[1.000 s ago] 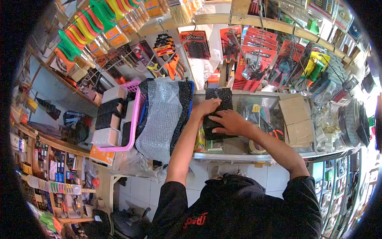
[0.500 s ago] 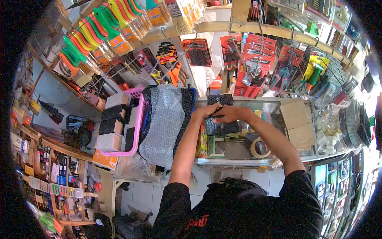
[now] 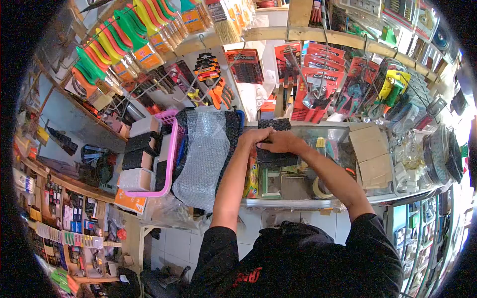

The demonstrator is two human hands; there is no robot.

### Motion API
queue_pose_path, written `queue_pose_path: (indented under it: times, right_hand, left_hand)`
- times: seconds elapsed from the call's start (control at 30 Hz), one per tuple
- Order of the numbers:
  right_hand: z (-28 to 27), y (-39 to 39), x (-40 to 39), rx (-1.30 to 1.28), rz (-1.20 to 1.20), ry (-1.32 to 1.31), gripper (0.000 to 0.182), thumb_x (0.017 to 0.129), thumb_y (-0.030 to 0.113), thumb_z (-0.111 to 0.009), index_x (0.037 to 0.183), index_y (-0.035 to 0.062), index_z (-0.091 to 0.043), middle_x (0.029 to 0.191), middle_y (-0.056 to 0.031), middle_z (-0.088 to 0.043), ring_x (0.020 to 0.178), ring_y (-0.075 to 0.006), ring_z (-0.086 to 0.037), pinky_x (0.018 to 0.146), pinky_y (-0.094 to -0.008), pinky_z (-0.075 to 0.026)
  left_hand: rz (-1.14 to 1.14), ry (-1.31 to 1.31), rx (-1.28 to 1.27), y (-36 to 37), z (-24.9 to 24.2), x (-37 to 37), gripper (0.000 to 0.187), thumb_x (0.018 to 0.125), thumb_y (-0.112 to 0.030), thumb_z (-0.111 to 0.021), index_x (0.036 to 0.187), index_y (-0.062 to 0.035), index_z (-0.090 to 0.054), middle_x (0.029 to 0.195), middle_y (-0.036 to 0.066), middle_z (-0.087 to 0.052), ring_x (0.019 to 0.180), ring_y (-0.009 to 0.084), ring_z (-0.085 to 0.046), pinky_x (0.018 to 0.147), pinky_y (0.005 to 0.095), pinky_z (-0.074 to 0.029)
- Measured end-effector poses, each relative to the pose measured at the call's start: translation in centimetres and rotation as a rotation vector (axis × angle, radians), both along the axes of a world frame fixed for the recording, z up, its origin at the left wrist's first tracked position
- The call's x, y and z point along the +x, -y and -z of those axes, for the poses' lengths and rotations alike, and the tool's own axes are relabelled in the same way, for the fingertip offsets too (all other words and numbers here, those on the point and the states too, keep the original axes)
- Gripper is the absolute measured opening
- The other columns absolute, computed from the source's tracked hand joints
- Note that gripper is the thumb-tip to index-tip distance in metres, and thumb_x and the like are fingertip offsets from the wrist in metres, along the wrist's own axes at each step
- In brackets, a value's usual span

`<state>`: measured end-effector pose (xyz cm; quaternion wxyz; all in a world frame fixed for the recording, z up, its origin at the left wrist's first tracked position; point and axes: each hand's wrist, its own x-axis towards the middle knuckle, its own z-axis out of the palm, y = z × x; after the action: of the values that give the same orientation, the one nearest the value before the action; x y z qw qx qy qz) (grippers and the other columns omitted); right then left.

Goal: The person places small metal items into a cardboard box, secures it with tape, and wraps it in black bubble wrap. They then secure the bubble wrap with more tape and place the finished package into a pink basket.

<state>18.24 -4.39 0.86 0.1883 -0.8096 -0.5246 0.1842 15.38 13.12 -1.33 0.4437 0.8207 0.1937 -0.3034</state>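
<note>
A piece of black bubble wrap (image 3: 274, 124) lies on the glass-topped counter (image 3: 298, 191), reaching beyond my hands on the far side and showing again as a dark strip on the near side. My left hand (image 3: 256, 135) is closed on the wrap's left part, fingers bent over it. Right beside it, overlapping its fingertips, my right hand (image 3: 282, 142) presses on the wrap with its fingers curled together. What lies inside the wrap is hidden by the hands.
On the left stand a pink basket (image 3: 174, 158) with wrapped boxes and a sheet of clear bubble wrap (image 3: 201, 159). Flattened cardboard (image 3: 370, 154) lies on the right. A tape roll (image 3: 322, 188) shows near the front edge. Packaged tools (image 3: 318, 89) hang behind.
My right hand has shifted slightly left, closer against my left hand. The near part of the black wrap shows less now. The tape roll is more covered by my right forearm.
</note>
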Motion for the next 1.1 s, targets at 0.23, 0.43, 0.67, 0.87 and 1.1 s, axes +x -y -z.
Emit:
queue_pose_path:
  times: [0.23,0.43,0.67,0.87,1.1]
  right_hand:
    - [0.5,0.4,-0.3,0.013,0.034,0.097,0.078,0.093,0.075,-0.048,0.119,0.0050,-0.069,0.112,-0.0271,-0.071,0.102,-0.0463,-0.069,0.089,-0.0547,-0.055]
    - [0.6,1.3,-1.3,0.072,0.008,0.103,0.075,0.093,0.074,-0.049,0.116,0.0062,-0.071,0.106,-0.0255,-0.072,0.097,-0.0458,-0.069,0.086,-0.0544,-0.055]
    - [-2.6,4.2,-5.9,-0.093,-0.043,0.046,0.069,0.090,0.070,-0.056,0.119,0.0093,-0.069,0.109,-0.0244,-0.072,0.096,-0.0442,-0.070,0.085,-0.0553,-0.056]
    - [0.7,7.4,-8.7,0.068,-0.098,0.084,0.071,0.097,0.065,-0.049,0.127,0.0014,-0.061,0.114,-0.0307,-0.068,0.094,-0.0492,-0.069,0.086,-0.0589,-0.054]
    - [-1.4,7.9,-8.8,-0.182,-0.135,0.016,0.046,0.105,0.047,-0.047,0.120,0.0032,-0.049,0.097,-0.0215,-0.070,0.096,-0.0448,-0.066,0.086,-0.0561,-0.049]
  left_hand:
    - [-0.070,-0.039,0.174,0.8,-0.3,0.3,0.078,0.093,-0.072,-0.046,0.144,-0.0142,-0.059,0.148,0.020,-0.055,0.132,0.0322,-0.057,0.108,0.0478,-0.044]
    - [-0.142,-0.138,0.250,1.3,0.6,0.8,0.080,0.087,-0.078,-0.056,0.130,-0.0117,-0.069,0.119,0.020,-0.070,0.098,0.0293,-0.070,0.084,0.0465,-0.056]
    - [0.042,-0.167,0.413,4.7,-0.9,-2.7,0.064,0.095,-0.066,-0.052,0.131,-0.0159,-0.067,0.125,0.019,-0.069,0.104,0.0293,-0.069,0.091,0.0444,-0.053]
    - [0.485,0.222,0.343,5.5,5.1,-6.4,0.060,0.109,-0.045,-0.033,0.157,-0.0098,-0.037,0.157,0.016,-0.047,0.146,0.0329,-0.043,0.120,0.0404,-0.033]
    - [-0.017,0.557,-0.371,5.7,5.6,-13.0,0.068,0.111,-0.053,-0.027,0.160,-0.0056,-0.034,0.160,0.017,-0.043,0.149,0.0261,-0.038,0.122,0.0355,-0.026]
